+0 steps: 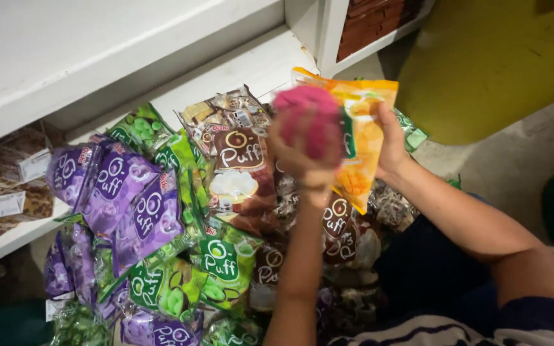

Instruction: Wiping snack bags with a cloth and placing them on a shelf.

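I am seeing white shelf [251,64] edge bare behind snack heap, open room above. Left hand [302,150] curling around pink packet [309,115]; right hand [392,144] pinching orange snack bag [363,138], raised above brown packets [238,160], long axis running upright, top leaning shelfward.

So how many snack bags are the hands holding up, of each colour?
pink bag: 1, blurred, in the left hand
orange bag: 1, in the right hand
Total: 2
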